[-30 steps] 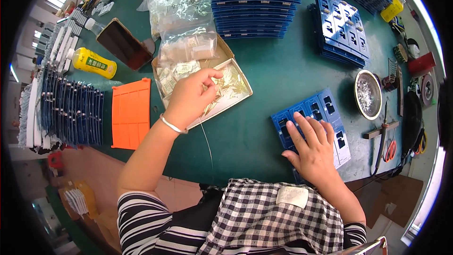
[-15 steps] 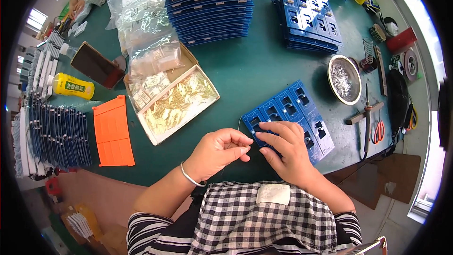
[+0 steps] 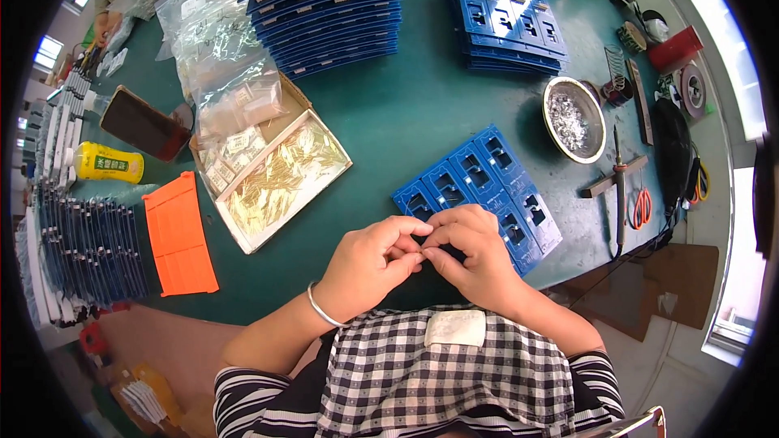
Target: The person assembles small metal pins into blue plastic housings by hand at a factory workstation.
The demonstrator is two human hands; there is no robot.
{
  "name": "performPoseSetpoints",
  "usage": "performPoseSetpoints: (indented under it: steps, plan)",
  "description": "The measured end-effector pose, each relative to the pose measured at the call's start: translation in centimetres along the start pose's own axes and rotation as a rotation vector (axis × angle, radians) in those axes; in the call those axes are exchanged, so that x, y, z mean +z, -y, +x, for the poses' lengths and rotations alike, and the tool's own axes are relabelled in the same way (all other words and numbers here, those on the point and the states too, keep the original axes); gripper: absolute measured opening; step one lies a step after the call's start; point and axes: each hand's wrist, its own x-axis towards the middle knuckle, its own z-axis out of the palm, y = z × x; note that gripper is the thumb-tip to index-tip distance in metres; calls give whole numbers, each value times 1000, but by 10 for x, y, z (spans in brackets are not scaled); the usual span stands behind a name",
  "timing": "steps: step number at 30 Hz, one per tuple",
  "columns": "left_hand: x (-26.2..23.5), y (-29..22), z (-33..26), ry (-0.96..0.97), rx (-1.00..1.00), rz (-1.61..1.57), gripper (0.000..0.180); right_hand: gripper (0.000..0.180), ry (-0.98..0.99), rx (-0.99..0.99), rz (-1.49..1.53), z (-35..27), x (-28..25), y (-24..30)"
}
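Clear plastic bags (image 3: 219,73) of small parts lie heaped at the upper left of the green table (image 3: 406,105), just above a shallow cardboard tray (image 3: 284,178) of thin gold pins. Left of the tray stands a yellow bottle (image 3: 105,165) with a pale label, and below it an orange flat panel (image 3: 178,235). Stacks of blue boards (image 3: 324,8) fill the top edge. Near the table's front edge, the blue board panel (image 3: 479,191) lies partly under both hands. The left hand (image 3: 369,264) and right hand (image 3: 475,255) meet fingertip to fingertip over its near end, fingers pinched together; whatever they pinch is too small to make out.
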Motion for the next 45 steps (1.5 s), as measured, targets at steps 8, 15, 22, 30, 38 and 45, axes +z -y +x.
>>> performPoseSetpoints:
  steps: [8, 15, 22, 30, 38, 45]
  plan:
    - [1, 8, 0, -14, 74, 14, 14, 10, -87, 41, -51, -5, -17, -11]
    - [-6, 18, 4, -31, -107, -315, 14, 8, -152, 147, -164, 4, -29, -23]
    - [2, 10, 12, -22, -51, -380, 15, 8, 13, 36, -30, 11, -23, -1]
    - [6, 10, 10, 3, -72, -318, 13, 9, 16, 40, -7, 3, -15, -2]
    - [-2, 11, 9, -12, 1, -241, 15, 10, -145, 97, -340, 11, -32, -31]
    - [-4, 13, 11, -25, 22, -200, 17, 8, -149, 54, -436, 15, -26, -30]
